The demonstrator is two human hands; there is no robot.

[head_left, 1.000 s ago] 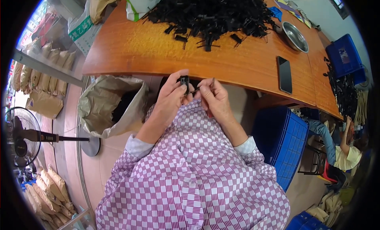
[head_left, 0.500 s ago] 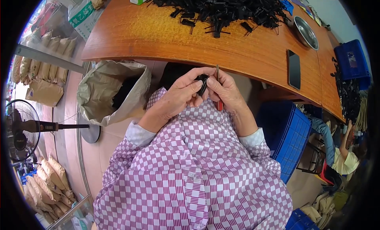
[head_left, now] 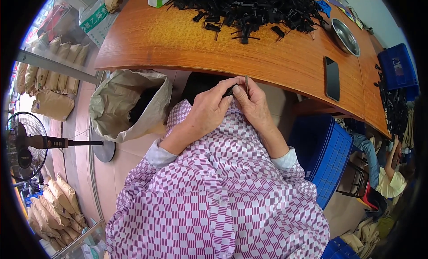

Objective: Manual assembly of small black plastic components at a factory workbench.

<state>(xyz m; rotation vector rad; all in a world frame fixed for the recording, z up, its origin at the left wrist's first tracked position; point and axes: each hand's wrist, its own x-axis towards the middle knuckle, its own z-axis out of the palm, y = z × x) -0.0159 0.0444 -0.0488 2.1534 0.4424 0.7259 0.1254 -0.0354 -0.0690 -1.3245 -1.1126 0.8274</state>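
My left hand (head_left: 206, 111) is closed around a small black plastic part (head_left: 228, 91), mostly covered by the fingers. Pressed up against it, my right hand (head_left: 254, 104) is closed too, its thumb at the part's edge. A thin metal tool (head_left: 246, 82) sticks up from between the right fingers; the rest of it lies hidden in the hand. Both hands are over my lap, just short of the table's near edge. On the table, a big heap of similar black plastic parts (head_left: 254, 12) is piled, several lying loose at its front.
The wooden table (head_left: 178, 45) carries a phone (head_left: 331, 78) and a metal bowl (head_left: 345, 37) at the right. An open woven sack (head_left: 129, 105) stands to my left, near a fan (head_left: 27, 145). Right of me is a blue crate (head_left: 327, 156); beyond it sits another person (head_left: 390, 179).
My left hand has turned so its back faces up and covers more of the black part. The tool's red handle, visible before below the right hand, is now hidden.
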